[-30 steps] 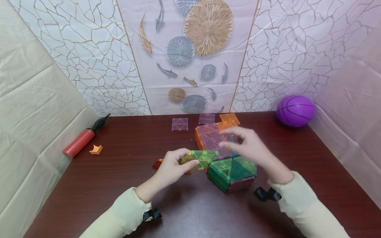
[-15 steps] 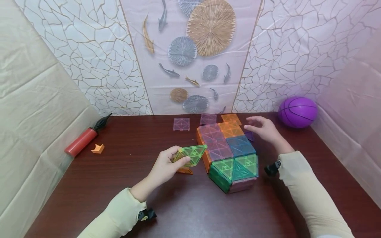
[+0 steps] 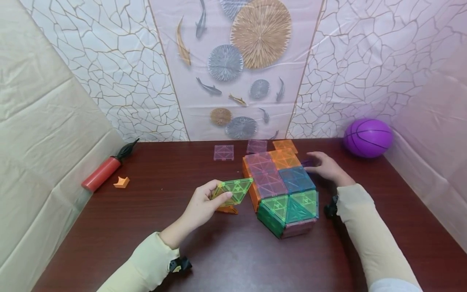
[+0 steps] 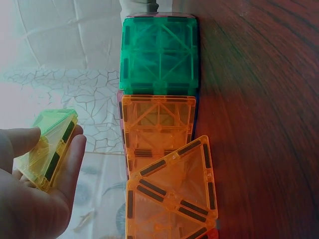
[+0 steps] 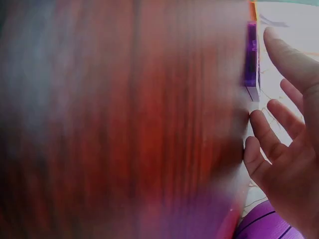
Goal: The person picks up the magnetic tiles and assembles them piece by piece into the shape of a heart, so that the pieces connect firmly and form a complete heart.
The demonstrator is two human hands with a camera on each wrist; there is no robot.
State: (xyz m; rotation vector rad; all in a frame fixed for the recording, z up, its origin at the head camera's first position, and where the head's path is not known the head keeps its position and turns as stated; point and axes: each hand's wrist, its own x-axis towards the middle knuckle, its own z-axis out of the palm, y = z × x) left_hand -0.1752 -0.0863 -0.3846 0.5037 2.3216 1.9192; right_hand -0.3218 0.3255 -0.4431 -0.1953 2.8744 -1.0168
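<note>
My left hand (image 3: 200, 206) pinches yellow-green triangular magnetic tiles (image 3: 238, 189) between thumb and fingers, raised off the table. In the left wrist view they look like a small stack (image 4: 52, 144). To their right stands a low box of translucent magnetic tiles (image 3: 269, 184), with pink, orange, blue and green tiles on top. Orange triangular tiles (image 4: 174, 184) stand beside its orange wall. My right hand (image 3: 327, 167) reaches down beyond the box's right side, fingers loosely bent. Close to its thumb is a purple tile stack (image 5: 252, 57); a gap shows between them in the right wrist view.
Two pink square tiles, one at the left (image 3: 223, 153) and one nearer the middle (image 3: 257, 146), lie behind the box with an orange tile (image 3: 285, 146). A purple ball (image 3: 368, 138) sits at the back right. A red hand pump (image 3: 101, 173) and small orange piece (image 3: 121, 182) lie left.
My right hand has moved from above the box to its right side, then lower toward the purple tiles. The left hand has shifted slightly left and tilted its yellow-green tiles.
</note>
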